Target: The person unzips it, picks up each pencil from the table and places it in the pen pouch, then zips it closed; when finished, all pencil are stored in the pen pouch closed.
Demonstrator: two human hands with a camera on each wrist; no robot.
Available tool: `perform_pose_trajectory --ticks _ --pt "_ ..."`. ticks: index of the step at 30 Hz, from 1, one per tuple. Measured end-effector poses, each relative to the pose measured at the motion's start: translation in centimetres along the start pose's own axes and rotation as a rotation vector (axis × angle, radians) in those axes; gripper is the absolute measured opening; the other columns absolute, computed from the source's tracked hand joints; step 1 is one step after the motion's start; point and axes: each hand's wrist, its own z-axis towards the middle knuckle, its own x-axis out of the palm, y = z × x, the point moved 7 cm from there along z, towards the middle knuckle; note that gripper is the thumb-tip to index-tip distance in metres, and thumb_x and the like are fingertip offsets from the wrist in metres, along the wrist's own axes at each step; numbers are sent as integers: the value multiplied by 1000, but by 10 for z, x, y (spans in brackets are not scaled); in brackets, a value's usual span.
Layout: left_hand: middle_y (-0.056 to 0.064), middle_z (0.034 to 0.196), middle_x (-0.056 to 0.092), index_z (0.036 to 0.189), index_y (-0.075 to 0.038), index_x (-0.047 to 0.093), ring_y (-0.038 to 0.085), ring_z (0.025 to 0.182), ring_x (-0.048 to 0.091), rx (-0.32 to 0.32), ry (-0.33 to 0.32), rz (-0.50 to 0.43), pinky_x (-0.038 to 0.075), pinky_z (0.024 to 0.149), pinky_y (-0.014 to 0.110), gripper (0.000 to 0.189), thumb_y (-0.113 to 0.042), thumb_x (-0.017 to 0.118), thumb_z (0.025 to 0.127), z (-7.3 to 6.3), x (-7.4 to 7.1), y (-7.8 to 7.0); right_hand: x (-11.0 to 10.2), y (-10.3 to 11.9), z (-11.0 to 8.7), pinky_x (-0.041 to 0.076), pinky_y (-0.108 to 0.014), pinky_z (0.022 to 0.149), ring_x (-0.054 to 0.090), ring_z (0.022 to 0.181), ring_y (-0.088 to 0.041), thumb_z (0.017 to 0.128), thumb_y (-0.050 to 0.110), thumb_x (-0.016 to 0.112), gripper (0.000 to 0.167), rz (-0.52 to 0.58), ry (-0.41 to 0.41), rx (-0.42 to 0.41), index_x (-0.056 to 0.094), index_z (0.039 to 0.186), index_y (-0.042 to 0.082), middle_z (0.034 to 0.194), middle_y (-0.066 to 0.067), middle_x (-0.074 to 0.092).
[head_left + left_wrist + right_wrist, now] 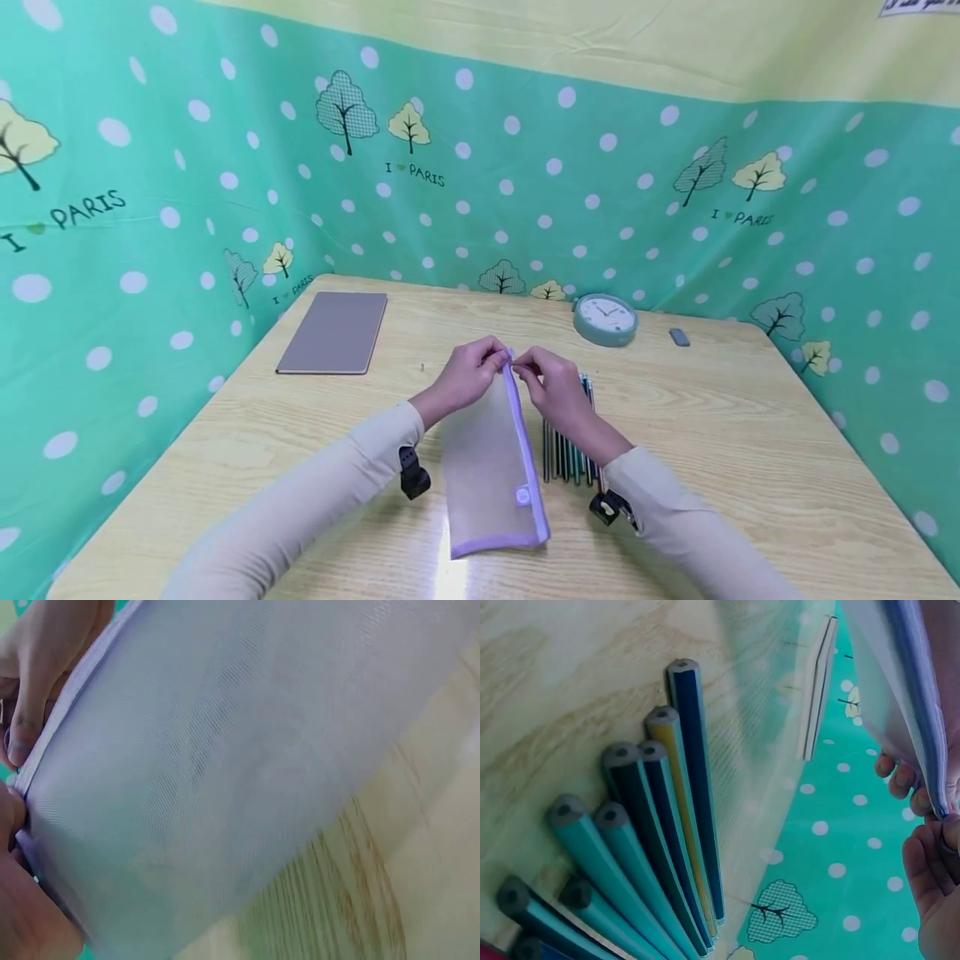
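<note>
A see-through mesh zipper pouch (483, 475) with purple edging is held up over the table, its zipper side running from the hands down toward the person. My left hand (474, 367) pinches the pouch's far top corner. Right beside it, my right hand (553, 385) pinches the end of the zipper edge between thumb and fingers. Whether a zipper pull is between those fingertips is hidden. In the left wrist view the mesh (225, 750) fills most of the picture. Several pencils (652, 825) lie side by side on the table below my right hand.
A grey notebook (333, 333) lies at the back left of the wooden table (712, 433). Toward the back right stand a round green clock (606, 319) and a small grey eraser-like block (679, 337). A green dotted curtain (510, 167) hangs behind.
</note>
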Motion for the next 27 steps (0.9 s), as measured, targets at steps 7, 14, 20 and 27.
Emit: perform_pose_trajectory --ticks 7,14,20,27 --pt "9 91 71 101 -1 70 18 82 62 -53 -51 -2 53 76 29 16 -9 56 106 -1 -13 7 5 8 -8 64 -28 67 73 74 -23 87 -12 74 11 5 47 -85 69 91 -3 84 -13 74" --pt "10 90 70 102 -1 70 19 78 57 -91 -99 12 48 72 28 17 -12 58 105 2 -22 14 4 14 -19 63 -26 65 72 72 -21 83 -14 76 16 -24 46 -133 69 89 -2 81 -11 73" --pt "10 91 69 103 -1 70 18 79 58 -120 -97 4 49 71 26 19 -13 55 107 4 -26 22 1 15 -29 63 -26 66 72 73 -22 81 -18 76 20 -18 43 -146 67 89 -1 83 -12 72" --pt "11 94 71 102 -1 70 20 80 59 -126 -92 29 49 72 27 17 -12 58 106 7 -28 25 -1 15 -33 62 -25 64 71 71 -20 82 -15 77 18 -14 76 -175 67 88 0 82 -10 72"
